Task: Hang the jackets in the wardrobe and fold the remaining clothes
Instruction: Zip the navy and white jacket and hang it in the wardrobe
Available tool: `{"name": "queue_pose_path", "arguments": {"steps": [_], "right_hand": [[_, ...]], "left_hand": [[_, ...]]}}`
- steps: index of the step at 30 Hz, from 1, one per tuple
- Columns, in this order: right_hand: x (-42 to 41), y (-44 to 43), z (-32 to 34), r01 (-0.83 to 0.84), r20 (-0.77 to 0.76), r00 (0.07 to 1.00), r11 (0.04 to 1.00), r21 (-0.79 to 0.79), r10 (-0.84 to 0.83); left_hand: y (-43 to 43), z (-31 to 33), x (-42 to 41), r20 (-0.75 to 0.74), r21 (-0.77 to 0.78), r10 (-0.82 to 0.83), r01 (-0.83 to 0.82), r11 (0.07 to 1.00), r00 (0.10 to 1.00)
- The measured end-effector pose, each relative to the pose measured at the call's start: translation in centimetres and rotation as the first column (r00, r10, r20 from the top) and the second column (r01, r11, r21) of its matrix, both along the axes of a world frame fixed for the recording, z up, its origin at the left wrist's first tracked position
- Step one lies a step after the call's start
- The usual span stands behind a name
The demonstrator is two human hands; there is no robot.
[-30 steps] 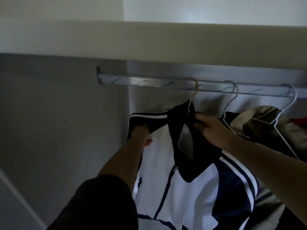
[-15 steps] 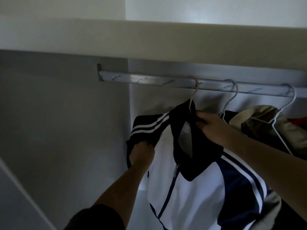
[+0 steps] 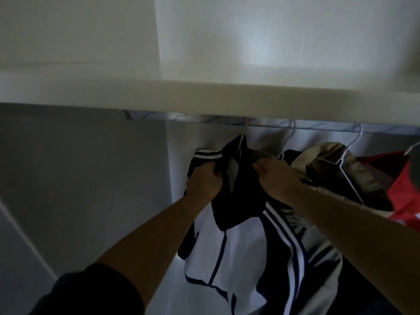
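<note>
In the middle of the frame the soft, light jacket (image 3: 241, 246) hung limp from the rail (image 3: 204, 119), with the left hand (image 3: 205, 180) and right hand (image 3: 276, 176) both curled round its dark collar, probably the firmest place to hold it.

wardrobe (image 3: 79, 178): grey side panel left, dim inside | shelf (image 3: 204, 94): cream board across full width | rail (image 3: 227, 121): metal bar just beneath shelf, lettering printed | wall (image 3: 272, 30): pale, bright patch above shelf
</note>
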State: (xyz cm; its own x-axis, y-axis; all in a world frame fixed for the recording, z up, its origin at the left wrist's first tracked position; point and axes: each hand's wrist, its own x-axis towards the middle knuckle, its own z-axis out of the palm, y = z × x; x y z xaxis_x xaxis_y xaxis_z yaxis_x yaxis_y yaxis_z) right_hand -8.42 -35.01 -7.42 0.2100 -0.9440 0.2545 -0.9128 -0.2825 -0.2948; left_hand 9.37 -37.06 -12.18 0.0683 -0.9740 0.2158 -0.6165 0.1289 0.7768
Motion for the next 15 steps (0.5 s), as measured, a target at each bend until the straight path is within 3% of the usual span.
{"name": "queue_pose_path", "arguments": {"steps": [3, 6, 11, 15], "right_hand": [[0.5, 0.6, 0.5, 0.009, -0.045, 0.999, 0.997, -0.071, -0.012], [1.9, 1.5, 0.4, -0.053, -0.086, 0.995, 0.992, -0.117, 0.043], [3.4, 1.8, 0.5, 0.005, -0.084, 0.996, 0.994, -0.108, -0.014], [4.7, 3.2, -0.3, 0.021, 0.16, 0.986, 0.988, 0.155, -0.046]], "left_hand": [[-1.2, 1.8, 2.4, 0.005, 0.127, 0.226, -0.225, 0.966, 0.974], [-2.0, 2.6, 3.5, 0.092, 0.223, 0.261, -0.276, 0.935, 0.961], [-2.5, 3.4, 3.7, 0.346, 0.039, 0.382, -0.419, 0.907, 0.857], [-3.0, 3.9, 3.4, 0.352, -0.018, 0.348, -0.366, 0.93, 0.869]]}}
